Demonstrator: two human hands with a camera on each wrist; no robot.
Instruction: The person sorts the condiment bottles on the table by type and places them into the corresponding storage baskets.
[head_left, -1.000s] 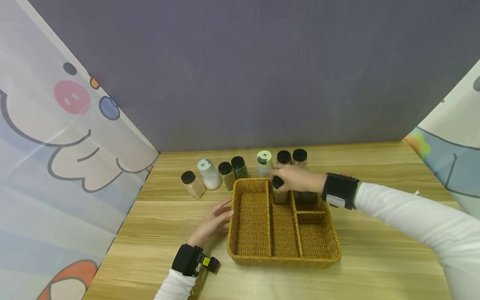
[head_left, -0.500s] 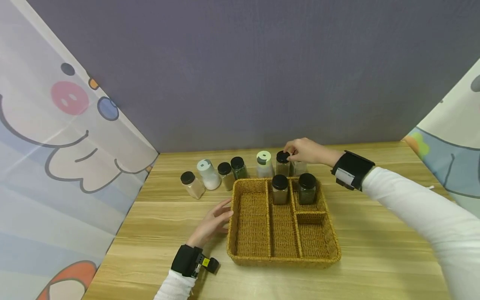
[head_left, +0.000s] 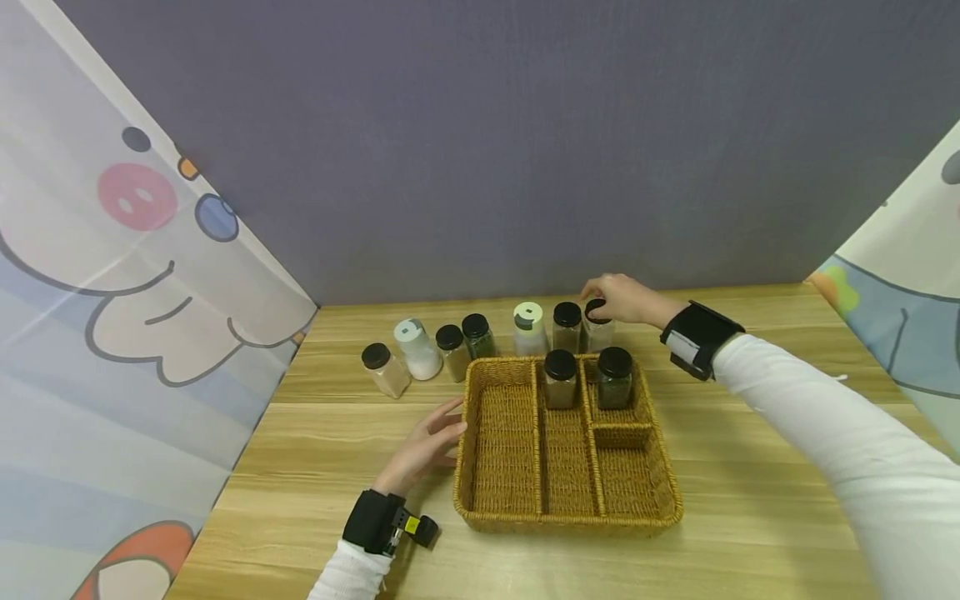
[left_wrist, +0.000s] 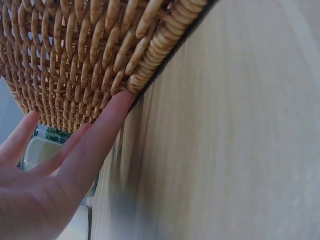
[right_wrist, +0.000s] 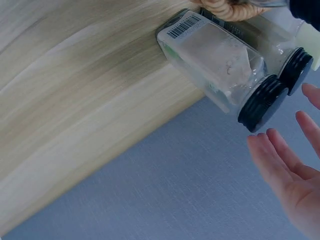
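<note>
My left hand (head_left: 420, 450) rests extended fingers against the left side of the woven basket (head_left: 568, 521). In the left wrist view, a fingertip touches the wicker wall (left_wrist: 75, 60) near its bottom edge. My right hand (head_left: 628, 300) is over the black lid of the rightmost back jar (head_left: 599, 337), a clear spice jar with pale contents. The right wrist view shows the fingers spread loosely beside that lid (right_wrist: 263, 103), not closed around it. Inside the basket, a brownish jar (head_left: 560, 382) stands in the middle compartment and a darker jar (head_left: 615, 383) in the back right one.
Behind the basket stand another black-lidded jar (head_left: 567, 333) and a white-topped bottle (head_left: 529, 333). Farther left are a green jar (head_left: 479, 337), a brown jar (head_left: 453, 354), a white bottle (head_left: 418, 350) and a pale jar (head_left: 387, 372). A grey partition (head_left: 562, 167) borders the table's back.
My right hand released the jar in the middle compartment, moved back to the jars behind the basket, then shifted slightly right to the rightmost one. The left hand stayed put.
</note>
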